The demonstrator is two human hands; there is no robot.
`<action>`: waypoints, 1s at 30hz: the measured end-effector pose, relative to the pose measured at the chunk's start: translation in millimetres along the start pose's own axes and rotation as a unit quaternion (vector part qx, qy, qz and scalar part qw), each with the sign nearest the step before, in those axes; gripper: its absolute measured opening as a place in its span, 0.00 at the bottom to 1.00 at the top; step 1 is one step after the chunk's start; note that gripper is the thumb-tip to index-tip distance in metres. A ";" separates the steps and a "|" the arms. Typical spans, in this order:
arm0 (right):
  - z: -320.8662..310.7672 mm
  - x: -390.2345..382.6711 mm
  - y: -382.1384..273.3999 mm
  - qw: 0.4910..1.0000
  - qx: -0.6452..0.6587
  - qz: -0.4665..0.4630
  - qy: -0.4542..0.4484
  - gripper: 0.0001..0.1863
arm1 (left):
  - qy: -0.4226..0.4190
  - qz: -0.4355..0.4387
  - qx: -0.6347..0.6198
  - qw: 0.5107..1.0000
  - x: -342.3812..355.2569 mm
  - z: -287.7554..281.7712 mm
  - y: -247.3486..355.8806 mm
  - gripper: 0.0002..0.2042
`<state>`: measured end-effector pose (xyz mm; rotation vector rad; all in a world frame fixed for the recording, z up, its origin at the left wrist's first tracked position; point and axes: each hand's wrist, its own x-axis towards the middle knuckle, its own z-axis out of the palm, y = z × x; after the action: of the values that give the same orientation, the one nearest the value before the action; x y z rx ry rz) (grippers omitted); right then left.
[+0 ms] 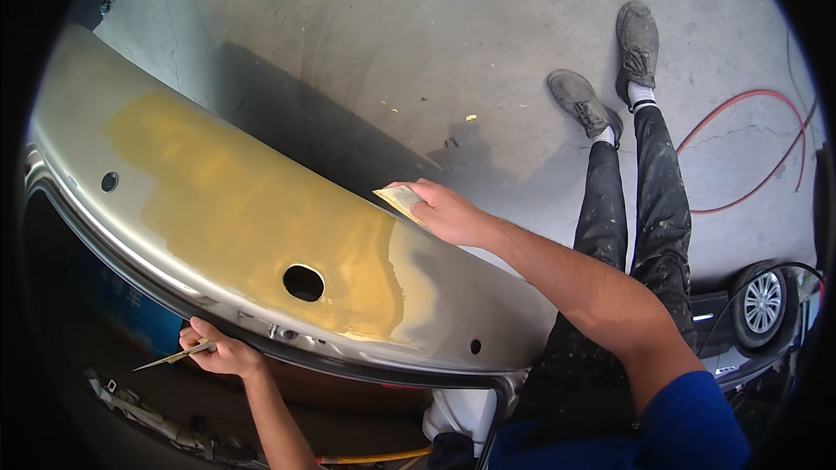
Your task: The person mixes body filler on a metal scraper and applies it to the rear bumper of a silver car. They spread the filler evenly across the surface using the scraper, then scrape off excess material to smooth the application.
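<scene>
1 thin flat pc [161,361] pinched in grip of L hand [225,355], by near edge of silver panel [470,300]; yellow patch [252,204] w/ dark hole [304,283] mid-panel; R hand [446,212], grip closed on pale yellowish sheet [399,200] at far edge.

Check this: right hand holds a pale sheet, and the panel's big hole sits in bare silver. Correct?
No: the big hole sits in the yellow patch, as the head view shows. The right hand does hold a pale sheet.
</scene>
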<state>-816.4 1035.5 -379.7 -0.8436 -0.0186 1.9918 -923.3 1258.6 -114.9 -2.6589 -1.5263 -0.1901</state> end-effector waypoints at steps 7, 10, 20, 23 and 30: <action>2.4 15.2 -8.6 0.999 0.024 -0.001 -0.048 0.24 | -0.009 0.028 0.032 0.999 1.5 -0.2 -2.8 0.18; 12.6 -9.7 -31.7 0.998 0.021 0.009 -0.051 0.25 | -0.002 0.026 0.026 0.999 0.3 -0.6 -3.2 0.19; 84.0 -95.4 -71.4 0.983 -0.122 -0.115 0.080 0.36 | -0.004 0.030 0.010 0.999 -1.2 1.6 1.3 0.18; 100.5 -118.4 -86.9 0.978 -0.154 -0.121 0.069 0.40 | -0.006 0.042 0.027 0.999 -0.8 1.3 1.4 0.18; 122.3 -147.4 -86.1 0.969 -0.163 -0.180 0.051 0.33 | -0.008 0.022 0.017 1.000 -0.3 0.5 -2.5 0.19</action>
<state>-773.0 1008.2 -176.1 -1.0670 -0.4222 1.6227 -925.6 1259.7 -115.4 -2.6703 -1.4611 -0.1408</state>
